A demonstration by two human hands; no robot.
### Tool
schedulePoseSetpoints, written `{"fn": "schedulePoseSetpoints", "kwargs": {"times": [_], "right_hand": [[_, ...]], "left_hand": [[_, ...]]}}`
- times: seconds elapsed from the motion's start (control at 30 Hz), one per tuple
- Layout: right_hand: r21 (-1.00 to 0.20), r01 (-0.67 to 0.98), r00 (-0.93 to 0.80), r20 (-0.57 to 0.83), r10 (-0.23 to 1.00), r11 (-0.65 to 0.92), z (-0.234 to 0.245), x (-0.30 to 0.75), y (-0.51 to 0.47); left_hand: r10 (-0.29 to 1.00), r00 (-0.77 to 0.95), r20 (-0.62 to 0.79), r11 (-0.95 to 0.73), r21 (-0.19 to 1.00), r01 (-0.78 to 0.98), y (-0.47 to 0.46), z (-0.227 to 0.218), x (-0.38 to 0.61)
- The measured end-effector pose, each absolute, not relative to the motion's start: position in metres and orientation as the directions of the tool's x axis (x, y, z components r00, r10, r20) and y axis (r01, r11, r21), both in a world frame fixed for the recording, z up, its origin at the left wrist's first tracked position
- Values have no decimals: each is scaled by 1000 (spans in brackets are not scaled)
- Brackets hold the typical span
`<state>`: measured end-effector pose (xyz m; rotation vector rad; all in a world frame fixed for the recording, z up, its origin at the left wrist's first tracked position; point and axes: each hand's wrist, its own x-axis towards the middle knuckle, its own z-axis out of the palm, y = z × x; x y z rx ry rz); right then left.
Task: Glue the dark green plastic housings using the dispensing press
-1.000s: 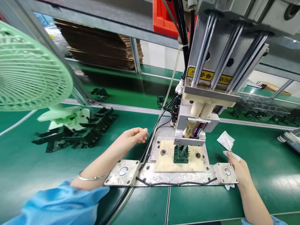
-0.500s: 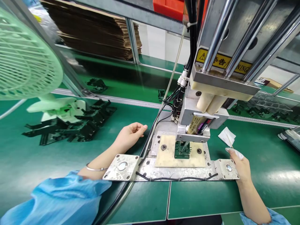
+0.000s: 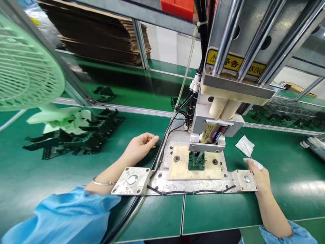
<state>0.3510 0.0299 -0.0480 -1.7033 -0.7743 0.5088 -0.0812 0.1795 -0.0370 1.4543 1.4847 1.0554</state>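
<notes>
My left hand (image 3: 142, 146) rests on the green bench, left of the black cables, its fingers curled and the thumb against them. Nothing shows in it. My right hand (image 3: 259, 174) is closed on a white tissue (image 3: 255, 164), beside the right push button (image 3: 247, 179). A thin stick (image 3: 248, 153) reaches from near its fingertips to a white paper piece (image 3: 245, 146). Between my hands stands a press (image 3: 207, 146). Under its head, a dark green plastic part (image 3: 196, 162) sits in a cream fixture plate (image 3: 177, 171). The left push button (image 3: 132, 179) is near my left wrist.
Several dark plastic parts (image 3: 83, 139) lie at the left by a green fan (image 3: 27, 64). Black cables (image 3: 162, 145) run between my left hand and the press. Behind are a metal frame rail (image 3: 132, 109) and stacked cardboard (image 3: 101, 37). A device (image 3: 316, 147) stands far right.
The camera view has shifted slightly, so the press appears a little further left. Both hands keep their places and grips, and the green part stays in the fixture.
</notes>
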Motion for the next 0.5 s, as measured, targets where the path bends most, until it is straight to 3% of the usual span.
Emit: {"fn": "schedulePoseSetpoints", "kwargs": {"times": [0.5], "right_hand": [[-971, 169, 691, -7, 722, -171, -47, 351, 29]], "left_hand": [[999, -33, 11, 1, 943, 332, 176, -29, -78]]}}
